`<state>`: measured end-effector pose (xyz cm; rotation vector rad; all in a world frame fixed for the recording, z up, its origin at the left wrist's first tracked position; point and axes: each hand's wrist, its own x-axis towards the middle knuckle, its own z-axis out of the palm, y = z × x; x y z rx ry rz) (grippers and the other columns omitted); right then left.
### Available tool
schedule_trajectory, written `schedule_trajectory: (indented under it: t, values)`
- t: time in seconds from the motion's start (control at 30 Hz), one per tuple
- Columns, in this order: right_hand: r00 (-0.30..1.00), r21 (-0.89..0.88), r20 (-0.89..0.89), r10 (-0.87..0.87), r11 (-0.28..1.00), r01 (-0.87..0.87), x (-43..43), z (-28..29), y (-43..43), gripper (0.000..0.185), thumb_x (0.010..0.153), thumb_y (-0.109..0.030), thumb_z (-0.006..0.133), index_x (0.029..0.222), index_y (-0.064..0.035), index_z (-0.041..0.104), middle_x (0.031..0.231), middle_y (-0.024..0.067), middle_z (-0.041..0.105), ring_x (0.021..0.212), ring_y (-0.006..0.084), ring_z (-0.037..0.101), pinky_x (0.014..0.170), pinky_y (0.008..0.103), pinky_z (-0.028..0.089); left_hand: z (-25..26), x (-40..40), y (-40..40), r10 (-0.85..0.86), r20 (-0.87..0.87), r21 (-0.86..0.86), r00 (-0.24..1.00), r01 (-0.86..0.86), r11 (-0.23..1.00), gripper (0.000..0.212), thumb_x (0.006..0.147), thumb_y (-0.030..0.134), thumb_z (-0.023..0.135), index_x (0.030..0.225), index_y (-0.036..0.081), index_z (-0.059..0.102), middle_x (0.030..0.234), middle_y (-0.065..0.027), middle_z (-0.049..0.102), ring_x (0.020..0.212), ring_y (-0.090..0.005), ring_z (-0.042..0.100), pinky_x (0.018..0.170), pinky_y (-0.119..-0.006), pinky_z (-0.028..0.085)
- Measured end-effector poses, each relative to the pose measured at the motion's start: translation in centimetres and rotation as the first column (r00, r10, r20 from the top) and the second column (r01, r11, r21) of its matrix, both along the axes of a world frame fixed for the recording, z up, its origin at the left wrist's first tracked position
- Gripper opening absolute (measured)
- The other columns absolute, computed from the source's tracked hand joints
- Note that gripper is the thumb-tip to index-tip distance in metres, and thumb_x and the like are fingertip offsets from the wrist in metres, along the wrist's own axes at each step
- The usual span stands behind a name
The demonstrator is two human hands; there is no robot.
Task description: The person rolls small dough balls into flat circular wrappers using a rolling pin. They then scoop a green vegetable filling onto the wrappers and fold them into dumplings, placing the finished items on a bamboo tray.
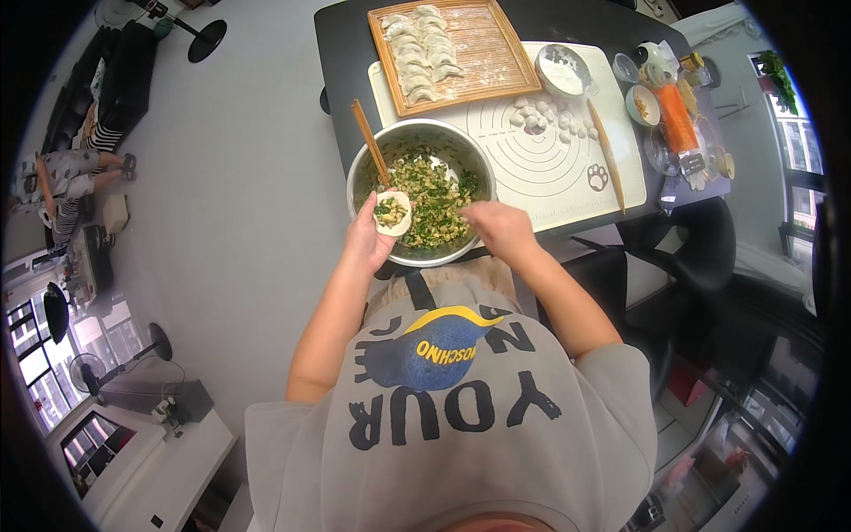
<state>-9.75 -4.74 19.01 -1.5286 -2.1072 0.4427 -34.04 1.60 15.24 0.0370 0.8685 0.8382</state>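
Observation:
On the palm and fingers of my left hand (367, 241) lies a round dumpling wrapper (399, 228), topped with green and pale chopped filling (391, 211). It is held over the left part of a large steel bowl (488, 169). More chopped filling (432, 199) fills the bowl's bottom. Wooden chopsticks (369, 141) lean on the bowl's back left rim, tips down in the filling. My right hand (503, 229) is over the bowl's right rim, fingers curled. Its fingertips are blurred, so whether they hold anything is unclear.
Behind the bowl, a wooden tray (492, 46) carries rows of folded dumplings (415, 56). A white dough mat (552, 179) bears small dough pieces (532, 113), a bowl of flour (564, 70) and a rolling pin (606, 156). Bowls and packages crowd the right. A person sits far left.

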Motion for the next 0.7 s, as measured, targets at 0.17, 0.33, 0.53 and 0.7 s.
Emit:
schedule_trajectory:
  t: [0.17,0.33,0.53,0.7]
  values:
    - [0.958,-0.074,0.247,0.145,0.989,-0.130,-0.4,-4.7,-1.7,0.017,0.078,-0.016,0.061,0.094,-0.0147,0.067,0.082,-0.0039,0.064,0.085,0.0170,0.059,0.066,0.0305,0.050,0.0,0.5,0.4,-0.056,0.038,0.058,0.998,0.054,0.997,0.039,0.103,0.026,0.038,0.121,-0.005,0.050,0.117,-0.0211,0.059,0.107,-0.0301,0.060,0.094,-0.040,0.050]
    - [0.943,-0.241,0.168,0.289,0.939,-0.245,0.1,-4.4,-2.1,0.033,0.077,-0.030,0.068,0.106,-0.0128,0.065,0.097,0.0016,0.065,0.094,0.0223,0.058,0.080,0.0367,0.047,1.4,1.1,0.6,-0.126,0.023,0.093,0.992,0.123,0.988,0.036,0.102,0.022,0.039,0.121,-0.006,0.050,0.117,-0.0210,0.059,0.107,-0.0297,0.061,0.093,-0.039,0.051]
    - [0.997,0.090,0.014,0.072,0.993,-0.073,-0.2,1.3,-0.3,0.043,0.074,-0.034,0.074,0.111,-0.0134,0.063,0.119,0.0083,0.059,0.109,0.0274,0.055,0.089,0.0397,0.044,3.8,1.3,0.5,-0.274,-0.008,0.137,0.962,0.272,0.952,0.037,0.101,0.021,0.041,0.127,-0.004,0.047,0.121,-0.0202,0.057,0.111,-0.0292,0.059,0.096,-0.039,0.050]
    - [0.997,0.360,0.017,0.080,0.929,-0.081,-2.1,1.7,0.0,0.041,0.073,-0.023,0.075,0.112,-0.0197,0.061,0.130,0.0069,0.052,0.116,0.0267,0.052,0.096,0.0391,0.043,5.3,2.1,0.1,-0.306,0.136,0.127,0.942,0.289,0.949,0.036,0.101,0.022,0.042,0.127,-0.003,0.047,0.123,-0.0189,0.057,0.112,-0.0283,0.058,0.095,-0.040,0.050]
